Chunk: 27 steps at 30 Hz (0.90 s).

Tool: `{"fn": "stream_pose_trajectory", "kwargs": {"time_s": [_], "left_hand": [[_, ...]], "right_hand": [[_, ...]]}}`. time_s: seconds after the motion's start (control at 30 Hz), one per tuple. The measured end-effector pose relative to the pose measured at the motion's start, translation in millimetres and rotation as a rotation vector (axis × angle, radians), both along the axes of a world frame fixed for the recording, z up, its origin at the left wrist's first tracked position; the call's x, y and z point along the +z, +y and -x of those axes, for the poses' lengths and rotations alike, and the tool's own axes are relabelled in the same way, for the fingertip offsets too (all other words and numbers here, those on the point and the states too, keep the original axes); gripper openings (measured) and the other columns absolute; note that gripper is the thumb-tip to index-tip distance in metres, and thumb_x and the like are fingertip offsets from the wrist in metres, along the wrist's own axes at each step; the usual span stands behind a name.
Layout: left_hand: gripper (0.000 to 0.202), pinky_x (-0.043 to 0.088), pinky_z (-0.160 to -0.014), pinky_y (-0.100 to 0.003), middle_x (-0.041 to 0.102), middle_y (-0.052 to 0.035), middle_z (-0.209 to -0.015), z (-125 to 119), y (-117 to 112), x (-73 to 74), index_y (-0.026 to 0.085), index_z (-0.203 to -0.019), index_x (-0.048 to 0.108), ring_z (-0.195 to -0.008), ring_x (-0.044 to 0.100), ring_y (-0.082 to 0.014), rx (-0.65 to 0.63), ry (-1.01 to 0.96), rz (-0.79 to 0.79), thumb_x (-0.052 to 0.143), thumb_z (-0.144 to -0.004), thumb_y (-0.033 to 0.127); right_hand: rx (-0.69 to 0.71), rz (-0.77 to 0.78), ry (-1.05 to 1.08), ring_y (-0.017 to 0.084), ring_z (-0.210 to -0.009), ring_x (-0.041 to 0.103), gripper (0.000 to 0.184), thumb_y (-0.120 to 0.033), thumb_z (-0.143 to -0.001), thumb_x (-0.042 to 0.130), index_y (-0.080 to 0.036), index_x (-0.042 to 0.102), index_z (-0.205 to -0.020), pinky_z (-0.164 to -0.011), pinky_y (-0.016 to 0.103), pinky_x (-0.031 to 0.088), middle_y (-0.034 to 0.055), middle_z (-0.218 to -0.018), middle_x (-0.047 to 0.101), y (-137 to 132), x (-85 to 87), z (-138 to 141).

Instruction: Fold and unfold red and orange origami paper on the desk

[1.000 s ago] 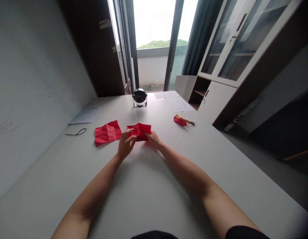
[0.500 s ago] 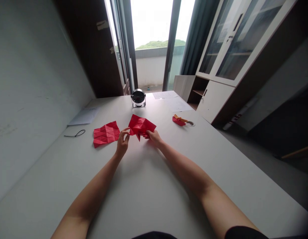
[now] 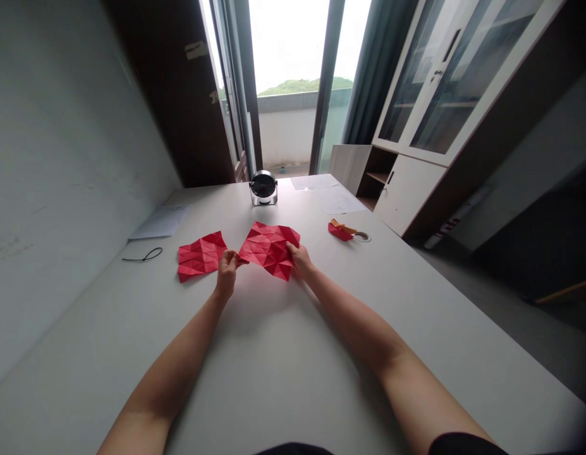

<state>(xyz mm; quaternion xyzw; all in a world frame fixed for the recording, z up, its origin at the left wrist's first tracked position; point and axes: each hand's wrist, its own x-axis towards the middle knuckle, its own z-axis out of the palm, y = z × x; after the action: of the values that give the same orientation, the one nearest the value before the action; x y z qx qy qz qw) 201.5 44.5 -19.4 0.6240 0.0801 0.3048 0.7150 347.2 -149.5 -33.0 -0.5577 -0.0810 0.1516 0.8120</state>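
A creased red paper sheet [image 3: 270, 248] is stretched out flat between both my hands, just above the white table [image 3: 283, 354]. My left hand [image 3: 225, 271] pinches its left corner. My right hand [image 3: 299, 258] grips its right edge, thumb on top. A second red creased sheet [image 3: 201, 254] lies flat on the table to the left of my left hand.
A small round black fan [image 3: 263, 187] stands at the far end of the table. White papers [image 3: 160, 221] and a black cable tie [image 3: 141, 256] lie at the left. A small red and orange folded piece [image 3: 342, 230] lies at the right, near the table's edge.
The red sheet was bunched up between my hands a second ago. It has been pulled open and now lies spread flat, with my hands further apart.
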Motion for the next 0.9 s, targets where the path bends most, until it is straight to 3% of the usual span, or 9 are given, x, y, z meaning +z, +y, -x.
{"fn": "stream_pose_trajectory", "kwargs": {"time_s": [0.1,0.27,0.43,0.53,0.63,0.7,0.8,0.9], "left_hand": [[0.021,0.058,-0.085,-0.040,0.060,0.0028,-0.077,3,4,-0.6,0.021,-0.092,0.048,-0.072,0.071,-0.0161,0.009,0.067,0.080,0.057,-0.087,0.039],[0.037,0.059,-0.074,-0.037,0.069,-0.0062,-0.095,4,7,2.2,0.019,-0.100,0.047,-0.067,0.072,-0.0166,-0.089,0.249,0.179,0.058,-0.087,0.052],[0.060,0.059,-0.066,-0.033,0.068,-0.0043,-0.089,3,2,3.1,0.020,-0.123,0.046,-0.061,0.070,-0.0153,-0.110,0.433,0.079,0.077,-0.077,0.043],[0.063,0.057,-0.065,-0.029,0.068,-0.0033,-0.084,4,-4,2.0,0.019,-0.123,0.052,-0.066,0.069,-0.0150,-0.205,0.420,0.026,0.082,-0.070,0.037],[0.052,0.056,-0.068,-0.028,0.071,-0.0057,-0.088,4,-7,0.6,0.018,-0.113,0.063,-0.076,0.070,-0.0166,-0.313,0.336,0.033,0.082,-0.069,0.035],[0.042,0.055,-0.071,-0.028,0.071,-0.0057,-0.089,1,-6,-1.0,0.017,-0.105,0.067,-0.078,0.069,-0.0161,-0.273,0.264,0.049,0.081,-0.069,0.035],[0.032,0.055,-0.071,-0.027,0.071,-0.0046,-0.088,-3,3,-4.9,0.018,-0.098,0.069,-0.078,0.068,-0.0151,-0.084,0.175,0.058,0.076,-0.071,0.032],[0.020,0.056,-0.075,-0.031,0.070,-0.0055,-0.089,-4,16,-9.4,0.018,-0.090,0.070,-0.080,0.067,-0.0161,0.074,0.125,0.003,0.066,-0.074,0.029]], "right_hand": [[-0.001,0.011,-0.029,0.021,-0.079,0.070,0.041,-0.049,-0.072,0.073,-0.017,0.061,-0.096,-0.068,0.031,0.057,0.0063,-0.087,0.073,-1,0.4,0],[0.010,0.108,-0.112,0.020,-0.075,0.067,0.043,-0.050,-0.071,0.073,-0.016,0.065,-0.096,-0.063,0.029,0.055,0.0048,-0.085,0.073,-7,2.7,2],[0.073,0.122,-0.175,0.019,-0.074,0.067,0.043,-0.052,-0.074,0.070,-0.016,0.067,-0.097,-0.062,0.027,0.054,0.0046,-0.087,0.073,-7,8.1,9],[0.141,0.067,-0.186,0.019,-0.075,0.067,0.045,-0.052,-0.073,0.072,-0.016,0.067,-0.098,-0.064,0.027,0.054,0.0056,-0.088,0.073,-6,11.1,13],[0.172,0.060,-0.187,0.020,-0.077,0.067,0.046,-0.053,-0.072,0.073,-0.016,0.068,-0.099,-0.066,0.028,0.055,0.0063,-0.089,0.073,-6,13.3,14],[0.153,0.091,-0.187,0.021,-0.077,0.068,0.047,-0.054,-0.072,0.073,-0.016,0.068,-0.098,-0.066,0.028,0.055,0.0064,-0.089,0.074,-7,14.4,14],[0.078,0.118,-0.208,0.020,-0.076,0.067,0.047,-0.056,-0.072,0.071,-0.017,0.067,-0.098,-0.064,0.027,0.054,0.0056,-0.089,0.074,-9,14.6,11],[0.010,0.126,-0.235,0.015,-0.061,0.061,0.044,-0.057,-0.074,0.069,-0.018,0.065,-0.094,-0.053,0.023,0.047,0.0019,-0.074,0.070,-12,12.1,7]]}}
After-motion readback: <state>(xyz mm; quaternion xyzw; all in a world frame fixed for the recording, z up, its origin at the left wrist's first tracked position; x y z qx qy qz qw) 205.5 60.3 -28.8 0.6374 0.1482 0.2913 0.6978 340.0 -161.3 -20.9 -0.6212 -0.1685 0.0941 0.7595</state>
